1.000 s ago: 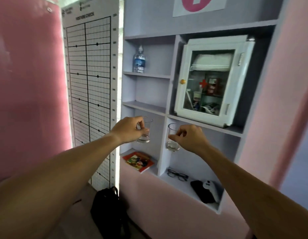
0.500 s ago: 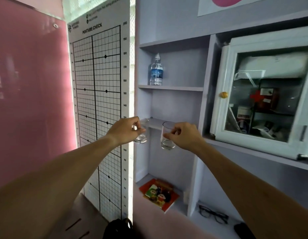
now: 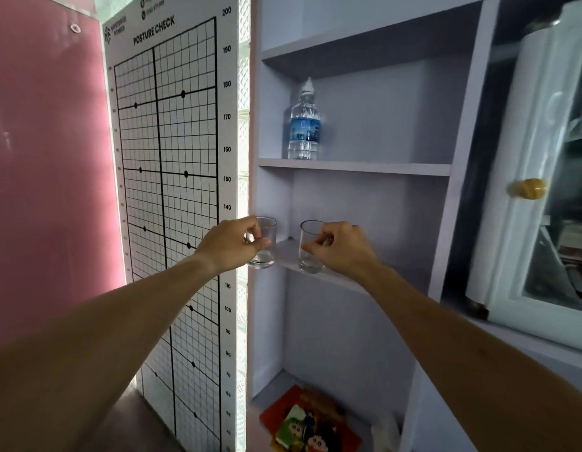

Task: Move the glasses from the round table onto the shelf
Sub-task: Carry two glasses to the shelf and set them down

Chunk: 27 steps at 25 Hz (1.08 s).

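Along the far left, you face a pink wall panel (image 3: pixel 45 177) with a small metal ring fixed near its top. Just right of it stands a tall white posture-check chart (image 3: pixel 172 190), gridded in black and numbered down its right edge. Beside the chart, a bright strip of glass block runs up the side of the pale lilac shelf unit (image 3: pixel 364 321).

Your left hand (image 3: pixel 232 246) is clamped on the left glass (image 3: pixel 263 244), fingers and thumb wrapped round its side; the glass is upright and held at the shelf unit's left edge, level with the middle shelf (image 3: pixel 345 275). Whether its base touches the board cannot be told. Your right hand (image 3: pixel 340 251) pinches the right glass (image 3: pixel 310 247) at its side near the rim, upright, its base at the front lip of that same shelf. The two glasses sit near each other, not touching.

One shelf up, a water bottle (image 3: pixel 304 122) with a blue label stands toward the left. On the bottom shelf lies a red cartoon-printed book (image 3: pixel 310 422). At the right, a white cabinet (image 3: pixel 537 190) with a glass door and a yellow knob (image 3: pixel 529 188) fills the neighbouring bay.
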Motion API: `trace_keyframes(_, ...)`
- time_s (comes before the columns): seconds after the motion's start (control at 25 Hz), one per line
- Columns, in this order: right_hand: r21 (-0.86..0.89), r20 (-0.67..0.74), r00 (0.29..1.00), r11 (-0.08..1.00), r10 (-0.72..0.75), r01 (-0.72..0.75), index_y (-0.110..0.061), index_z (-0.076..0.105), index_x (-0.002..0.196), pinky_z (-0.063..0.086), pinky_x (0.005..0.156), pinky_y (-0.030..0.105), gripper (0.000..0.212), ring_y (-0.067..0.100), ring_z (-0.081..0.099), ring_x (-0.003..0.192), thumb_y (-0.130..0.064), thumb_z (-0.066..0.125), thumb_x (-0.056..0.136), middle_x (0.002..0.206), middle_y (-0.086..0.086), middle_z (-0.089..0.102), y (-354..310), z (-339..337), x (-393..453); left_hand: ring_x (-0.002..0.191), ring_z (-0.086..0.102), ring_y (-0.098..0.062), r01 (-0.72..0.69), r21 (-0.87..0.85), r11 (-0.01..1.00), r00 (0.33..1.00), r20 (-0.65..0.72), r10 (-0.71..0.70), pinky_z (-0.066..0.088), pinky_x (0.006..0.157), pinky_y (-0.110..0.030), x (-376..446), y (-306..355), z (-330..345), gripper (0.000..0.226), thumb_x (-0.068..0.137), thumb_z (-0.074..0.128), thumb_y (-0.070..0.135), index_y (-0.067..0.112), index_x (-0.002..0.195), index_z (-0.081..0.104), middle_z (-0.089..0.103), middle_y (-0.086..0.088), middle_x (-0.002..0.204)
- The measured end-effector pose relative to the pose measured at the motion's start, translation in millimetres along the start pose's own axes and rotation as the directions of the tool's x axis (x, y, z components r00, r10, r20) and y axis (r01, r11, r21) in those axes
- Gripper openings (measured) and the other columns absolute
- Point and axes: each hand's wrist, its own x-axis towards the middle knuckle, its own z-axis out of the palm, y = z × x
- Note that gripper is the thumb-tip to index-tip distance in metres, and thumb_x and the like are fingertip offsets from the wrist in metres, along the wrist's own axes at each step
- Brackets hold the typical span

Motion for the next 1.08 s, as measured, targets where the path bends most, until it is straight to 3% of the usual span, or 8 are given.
trace_keyframes(0.28,0.024,0.017,0.999,0.999,0.028,-0.029,-0.026,0.068,0.069,0.042,0.069,0.021,0.024,0.015,0.065,0.081,-0.048,0.077,0.076,0.074,-0.009,0.066,22.4,43.4,72.0,0.077,0.067,-0.012,-0.005,0.036,0.999,1.0,0.02,0.004,0.052,0.075,-0.032,62.0,-31.3,33.5,0.022,0.086,0.07,0.046,0.028,0.08,0.058,0.065,0.013,0.076)
trace_keyframes(0.44,0.02,0.035,0.999,1.0,0.022,-0.023,-0.026,0.061,0.064,0.04,0.068,0.021,0.029,0.013,0.061,0.076,-0.046,0.077,0.078,0.07,-0.011,0.062,25.5,58.5,95.3,0.08,0.066,-0.013,-0.086,0.046,0.995,0.994,0.076,0.082,0.055,0.078,-0.036,79.2,-43.3,43.9,0.025,0.086,0.068,0.049,0.027,0.082,0.056,0.068,0.009,0.081)
trace_keyframes(0.64,0.029,0.037,0.998,0.999,0.044,-0.045,-0.024,0.065,0.085,0.045,0.072,0.023,0.026,0.015,0.066,0.088,-0.046,0.077,0.078,0.084,-0.008,0.067,30.2,72.2,112.5,0.07,0.061,-0.012,-0.206,0.129,0.97,0.978,0.075,0.197,0.052,0.069,-0.032,90.5,-45.8,48.0,0.032,0.086,0.062,0.058,0.027,0.081,0.052,0.06,0.011,0.072)
trace_keyframes(0.8,0.101,-0.073,0.992,0.99,0.101,-0.094,-0.023,0.057,0.109,0.054,0.082,0.032,0.055,0.019,0.063,0.091,-0.047,0.084,0.068,0.098,-0.001,0.066,32.2,78.7,120.4,0.07,0.062,-0.012,-0.283,0.218,0.934,0.959,0.062,0.276,0.048,0.064,-0.028,94.2,-51.4,46.5,0.039,0.084,0.055,0.068,0.029,0.082,0.05,0.062,0.01,0.076)
trace_keyframes(0.92,0.169,-0.102,0.982,0.976,0.159,-0.141,-0.021,0.053,0.101,0.054,0.074,0.035,0.055,0.02,0.063,0.082,-0.045,0.087,0.065,0.088,0.001,0.066,33.7,84.4,123.6,0.069,0.062,-0.013,-0.319,0.253,0.913,0.947,0.053,0.317,0.046,0.064,-0.027,95.0,-51.7,47.0,0.041,0.085,0.053,0.068,0.028,0.083,0.049,0.062,0.009,0.077)
trace_keyframes(1.08,0.04,-0.103,0.985,0.99,0.137,-0.133,-0.023,0.057,0.071,0.048,0.068,0.028,0.03,0.02,0.065,0.078,-0.041,0.081,0.076,0.077,-0.001,0.068,32.3,94.3,131.1,0.068,0.063,-0.014,-0.339,0.314,0.887,0.938,0.036,0.346,0.047,0.065,-0.028,98.4,-53.7,48.3,0.043,0.084,0.049,0.072,0.029,0.086,0.049,0.062,0.009,0.08)
